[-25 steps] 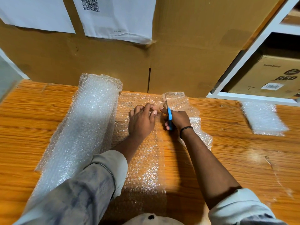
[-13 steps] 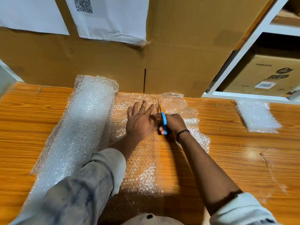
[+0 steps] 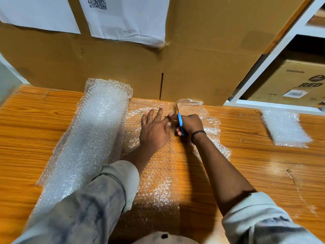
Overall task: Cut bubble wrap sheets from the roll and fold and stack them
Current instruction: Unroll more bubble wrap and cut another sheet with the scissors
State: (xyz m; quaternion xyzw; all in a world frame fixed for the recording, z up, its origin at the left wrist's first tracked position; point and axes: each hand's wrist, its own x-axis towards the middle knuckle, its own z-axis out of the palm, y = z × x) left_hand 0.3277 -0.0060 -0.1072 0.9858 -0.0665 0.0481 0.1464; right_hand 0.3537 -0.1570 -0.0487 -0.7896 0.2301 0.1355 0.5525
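The left hand (image 3: 154,128) lies flat, fingers spread, pressing the unrolled bubble wrap sheet (image 3: 151,173) onto the wooden table (image 3: 255,164); just right of it the right hand (image 3: 190,124) grips the blue-handled scissors (image 3: 179,120), blades pointing toward the far edge of the sheet — near the cardboard wall (image 3: 202,67); the roll (image 3: 93,134) lies along the left side, running near to far; a folded piece (image 3: 284,130) rests well apart at far right; a loose flap of wrap (image 3: 211,127) lies under the right wrist.
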